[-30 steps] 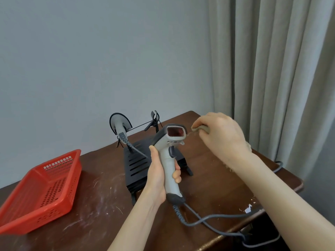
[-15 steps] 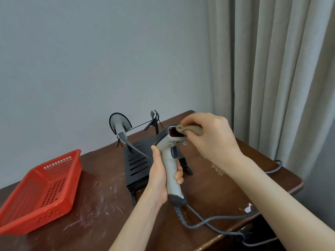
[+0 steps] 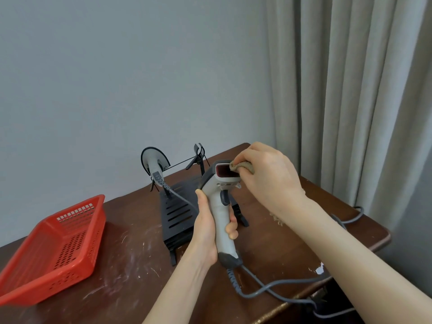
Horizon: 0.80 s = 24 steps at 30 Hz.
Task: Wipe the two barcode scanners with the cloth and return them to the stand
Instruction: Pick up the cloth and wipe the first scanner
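your left hand (image 3: 205, 232) grips the grey scanner (image 3: 221, 220) by its handle, upright above the middle of the tabletop (image 3: 140, 265), just in front of the black stand (image 3: 177, 216). your right hand (image 3: 268, 178) pinches the brown cloth (image 3: 244, 166) against its red window (image 3: 223, 170). the second scanner (image 3: 154, 161) sits on the stand by the far edge; a red basket (image 3: 58, 249) lies at the left edge.

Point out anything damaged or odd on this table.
The wooden table is worn: whitish scratches and smears cover its top beside the red basket, and a white chip mars the near right edge.
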Each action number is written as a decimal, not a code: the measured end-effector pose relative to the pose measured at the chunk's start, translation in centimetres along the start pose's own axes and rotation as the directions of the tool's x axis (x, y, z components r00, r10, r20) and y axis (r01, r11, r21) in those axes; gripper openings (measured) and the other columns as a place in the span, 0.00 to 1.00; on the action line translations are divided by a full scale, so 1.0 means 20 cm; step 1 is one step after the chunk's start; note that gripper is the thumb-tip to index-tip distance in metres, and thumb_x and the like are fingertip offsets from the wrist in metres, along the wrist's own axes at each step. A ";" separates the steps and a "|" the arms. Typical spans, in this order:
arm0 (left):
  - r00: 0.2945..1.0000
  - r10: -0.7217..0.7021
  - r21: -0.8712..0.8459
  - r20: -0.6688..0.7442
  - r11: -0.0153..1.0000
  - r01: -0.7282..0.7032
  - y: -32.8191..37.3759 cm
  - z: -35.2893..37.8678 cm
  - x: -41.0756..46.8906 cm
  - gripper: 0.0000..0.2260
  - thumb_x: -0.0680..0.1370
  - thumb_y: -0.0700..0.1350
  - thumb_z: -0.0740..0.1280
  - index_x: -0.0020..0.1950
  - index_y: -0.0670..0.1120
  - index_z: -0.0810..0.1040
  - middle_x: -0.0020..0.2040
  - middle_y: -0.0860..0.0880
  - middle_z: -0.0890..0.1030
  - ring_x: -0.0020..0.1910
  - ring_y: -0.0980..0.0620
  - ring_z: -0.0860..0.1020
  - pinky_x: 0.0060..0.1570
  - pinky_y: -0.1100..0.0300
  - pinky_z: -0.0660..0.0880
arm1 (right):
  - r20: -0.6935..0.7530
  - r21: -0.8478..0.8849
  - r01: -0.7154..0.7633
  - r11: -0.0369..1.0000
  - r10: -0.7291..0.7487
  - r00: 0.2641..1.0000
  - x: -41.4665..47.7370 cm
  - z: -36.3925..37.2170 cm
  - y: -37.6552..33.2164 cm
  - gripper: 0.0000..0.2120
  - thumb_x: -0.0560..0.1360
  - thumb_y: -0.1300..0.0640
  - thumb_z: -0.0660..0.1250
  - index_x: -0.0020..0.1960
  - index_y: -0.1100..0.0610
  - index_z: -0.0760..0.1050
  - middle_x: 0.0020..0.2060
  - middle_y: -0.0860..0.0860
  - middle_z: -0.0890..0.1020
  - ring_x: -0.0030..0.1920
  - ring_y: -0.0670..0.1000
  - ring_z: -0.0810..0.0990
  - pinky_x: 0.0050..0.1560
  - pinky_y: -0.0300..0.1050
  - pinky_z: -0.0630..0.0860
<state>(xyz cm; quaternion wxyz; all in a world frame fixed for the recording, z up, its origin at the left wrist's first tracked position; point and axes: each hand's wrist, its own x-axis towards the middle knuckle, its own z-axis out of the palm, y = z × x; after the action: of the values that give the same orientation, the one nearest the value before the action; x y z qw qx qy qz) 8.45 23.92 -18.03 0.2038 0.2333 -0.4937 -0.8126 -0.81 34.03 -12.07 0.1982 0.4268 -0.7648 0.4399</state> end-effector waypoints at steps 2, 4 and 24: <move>1.000 -0.001 0.014 -0.001 1.000 0.001 0.00 0.00 0.00 0.33 0.68 0.70 0.53 0.29 0.41 0.76 0.27 0.44 0.70 0.19 0.53 0.65 0.17 0.64 0.65 | -0.009 0.016 0.034 0.999 -0.034 0.999 0.00 0.02 -0.01 0.07 0.72 0.64 0.66 0.46 0.58 0.81 0.44 0.52 0.80 0.45 0.56 0.77 0.41 0.52 0.76; 1.000 -0.011 0.019 -0.002 1.000 0.011 0.00 0.00 0.00 0.33 0.68 0.70 0.54 0.28 0.41 0.76 0.27 0.44 0.70 0.18 0.53 0.65 0.17 0.63 0.65 | 0.003 0.033 0.059 0.998 -0.059 0.998 0.00 0.02 -0.02 0.07 0.72 0.63 0.66 0.46 0.58 0.81 0.43 0.52 0.80 0.44 0.55 0.77 0.39 0.51 0.75; 0.999 0.006 0.119 -0.038 0.993 -0.002 0.00 0.00 -0.01 0.33 0.67 0.71 0.52 0.32 0.40 0.73 0.23 0.45 0.69 0.19 0.52 0.65 0.19 0.63 0.65 | 0.288 -0.232 0.073 0.970 -0.003 0.958 0.01 -0.08 0.03 0.11 0.78 0.57 0.59 0.54 0.46 0.78 0.52 0.45 0.75 0.53 0.49 0.72 0.43 0.45 0.72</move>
<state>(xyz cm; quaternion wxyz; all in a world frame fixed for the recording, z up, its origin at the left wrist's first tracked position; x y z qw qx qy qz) 8.61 24.03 -17.97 0.2006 0.2598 -0.5378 -0.7765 -1.53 35.48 -11.47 0.1445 0.4733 -0.8246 0.2740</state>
